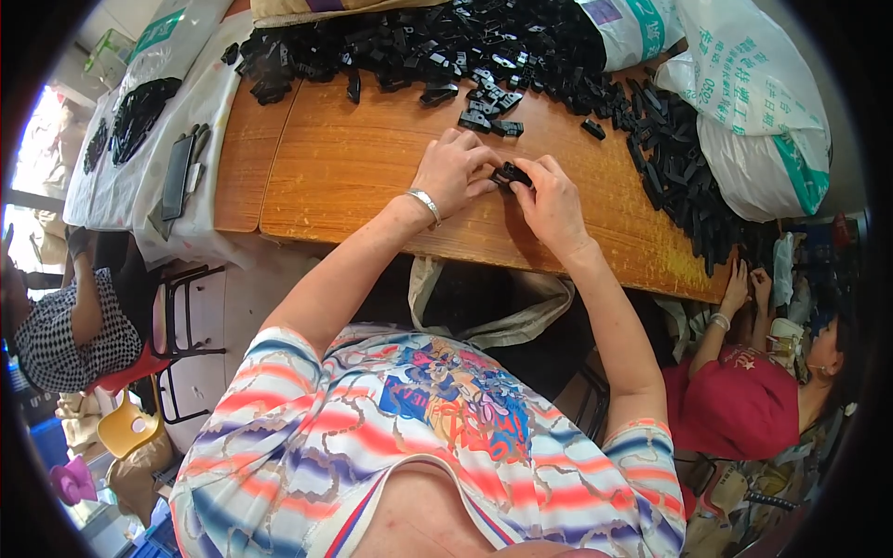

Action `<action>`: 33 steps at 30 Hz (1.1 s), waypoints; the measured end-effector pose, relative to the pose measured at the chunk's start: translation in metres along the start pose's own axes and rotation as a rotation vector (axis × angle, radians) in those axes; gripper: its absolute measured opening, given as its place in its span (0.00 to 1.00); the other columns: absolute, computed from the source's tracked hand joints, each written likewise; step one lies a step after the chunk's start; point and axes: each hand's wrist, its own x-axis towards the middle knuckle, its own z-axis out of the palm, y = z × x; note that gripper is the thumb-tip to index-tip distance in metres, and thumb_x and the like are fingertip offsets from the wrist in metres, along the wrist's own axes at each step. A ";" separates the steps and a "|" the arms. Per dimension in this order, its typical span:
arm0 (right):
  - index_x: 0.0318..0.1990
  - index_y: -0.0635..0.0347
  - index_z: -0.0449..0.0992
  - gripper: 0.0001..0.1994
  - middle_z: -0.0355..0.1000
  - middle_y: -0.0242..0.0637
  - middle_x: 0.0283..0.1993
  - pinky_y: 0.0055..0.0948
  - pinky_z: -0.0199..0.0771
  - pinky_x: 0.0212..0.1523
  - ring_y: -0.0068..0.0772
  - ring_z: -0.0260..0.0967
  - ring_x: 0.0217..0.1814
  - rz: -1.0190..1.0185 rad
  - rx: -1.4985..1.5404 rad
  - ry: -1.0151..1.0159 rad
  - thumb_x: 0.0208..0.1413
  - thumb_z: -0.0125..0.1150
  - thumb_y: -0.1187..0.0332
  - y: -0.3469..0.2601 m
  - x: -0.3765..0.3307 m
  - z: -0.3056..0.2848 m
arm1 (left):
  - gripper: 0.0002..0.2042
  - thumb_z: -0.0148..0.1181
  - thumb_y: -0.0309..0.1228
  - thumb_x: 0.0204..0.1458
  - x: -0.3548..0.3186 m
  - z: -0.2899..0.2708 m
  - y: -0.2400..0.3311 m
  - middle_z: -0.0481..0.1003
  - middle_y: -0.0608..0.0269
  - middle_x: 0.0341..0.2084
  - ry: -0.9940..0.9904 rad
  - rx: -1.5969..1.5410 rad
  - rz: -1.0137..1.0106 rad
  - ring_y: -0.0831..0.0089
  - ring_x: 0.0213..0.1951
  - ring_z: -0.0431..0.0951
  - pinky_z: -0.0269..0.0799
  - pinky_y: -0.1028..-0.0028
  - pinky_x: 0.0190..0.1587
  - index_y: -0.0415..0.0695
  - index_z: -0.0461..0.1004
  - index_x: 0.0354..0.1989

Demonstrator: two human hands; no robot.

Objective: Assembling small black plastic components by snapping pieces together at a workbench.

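Just in from the table's front edge, both my hands meet over a small black plastic part [511, 174]. My right hand [553, 206] pinches it between thumb and fingers. From the other side my left hand [456, 174], with a silver bracelet at the wrist, has its fingertips closed at the part's left end. Whether the left fingers hold a separate piece is too small to tell. Beyond my hands several similar black parts [490, 112] lie loose at the near edge of a big heap of black plastic pieces [400, 46].
The wooden table [353, 177] carries a second pile of longer black parts [670, 158] along its right side. White sacks [758, 112] stand at the right. A phone [177, 177] lies on the covered surface at left. Co-workers sit left [79, 321] and right [739, 400].
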 end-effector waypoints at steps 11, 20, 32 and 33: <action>0.40 0.59 0.79 0.10 0.69 0.41 0.38 0.42 0.75 0.39 0.50 0.74 0.38 -0.023 -0.052 -0.076 0.48 0.68 0.73 -0.004 0.003 0.000 | 0.11 0.71 0.35 0.43 -0.002 0.001 0.002 0.74 0.69 0.36 0.001 -0.028 -0.031 0.64 0.46 0.70 0.67 0.65 0.47 0.52 0.80 0.35; 0.48 0.65 0.75 0.15 0.67 0.41 0.41 0.36 0.76 0.36 0.43 0.70 0.44 -0.173 -0.405 -0.021 0.52 0.59 0.72 -0.006 -0.011 0.023 | 0.11 0.69 0.34 0.42 0.002 0.002 -0.002 0.74 0.68 0.37 0.025 -0.028 0.015 0.63 0.45 0.70 0.66 0.65 0.47 0.52 0.80 0.35; 0.51 0.59 0.74 0.20 0.70 0.43 0.40 0.40 0.77 0.35 0.49 0.74 0.38 -0.104 -0.108 -0.135 0.50 0.67 0.70 -0.046 -0.099 -0.002 | 0.12 0.67 0.30 0.46 0.015 -0.022 -0.020 0.75 0.58 0.36 0.112 -0.187 -0.095 0.59 0.43 0.73 0.72 0.63 0.48 0.45 0.78 0.40; 0.52 0.60 0.74 0.21 0.71 0.43 0.40 0.39 0.77 0.35 0.49 0.74 0.37 -0.111 -0.072 -0.126 0.49 0.68 0.71 -0.053 -0.114 -0.003 | 0.13 0.67 0.28 0.46 0.022 -0.018 -0.023 0.73 0.57 0.39 0.265 -0.109 -0.085 0.58 0.44 0.73 0.72 0.62 0.48 0.46 0.77 0.41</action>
